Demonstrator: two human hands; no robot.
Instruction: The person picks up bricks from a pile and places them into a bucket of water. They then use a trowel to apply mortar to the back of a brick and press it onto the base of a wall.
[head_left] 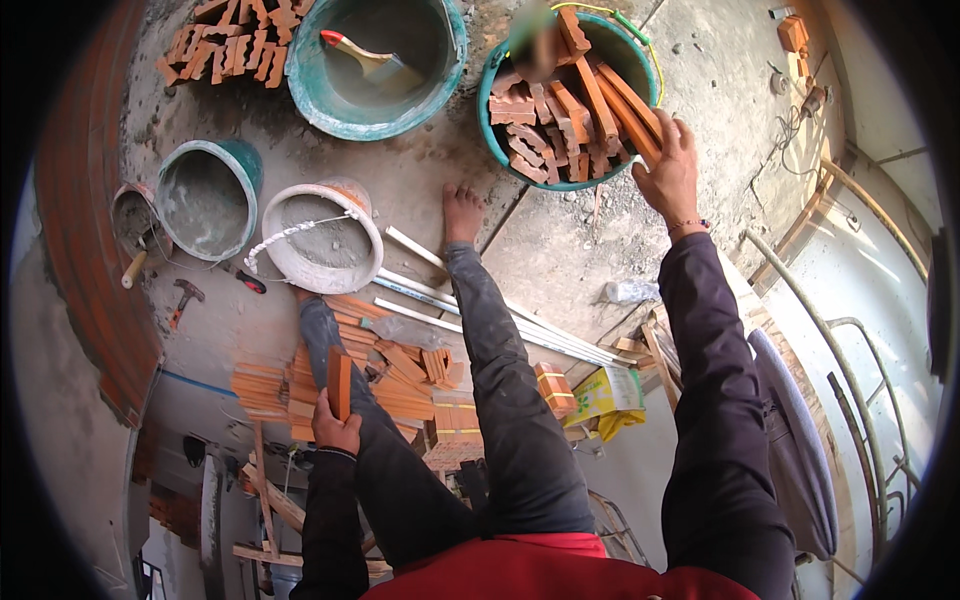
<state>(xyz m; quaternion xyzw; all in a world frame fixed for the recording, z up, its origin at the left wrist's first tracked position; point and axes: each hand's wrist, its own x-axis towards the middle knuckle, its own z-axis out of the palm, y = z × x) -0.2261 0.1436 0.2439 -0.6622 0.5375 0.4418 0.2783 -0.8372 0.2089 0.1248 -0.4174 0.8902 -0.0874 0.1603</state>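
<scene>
My left hand (338,430) is closed around a short, grooved terracotta tile strip (340,385), held up in front of my left leg. My right arm reaches out to the green tub (487,135) at the far right. There my right hand (672,178) grips the near end of a long terracotta strip (630,120), thumb on one side and fingers on the other. Inside the tub, broken tile pieces (555,125) are packed close together, some standing on end. A blurred patch hides part of the tub's far left rim.
A green basin (300,95) holds grey liquid and a brush (365,58). Nearer stand a white bucket (372,255) and a green bucket (250,170) with grey mix. A hammer (185,300), white pipes (540,335), stacked tiles (265,385) and a plastic bottle (632,291) lie around my feet.
</scene>
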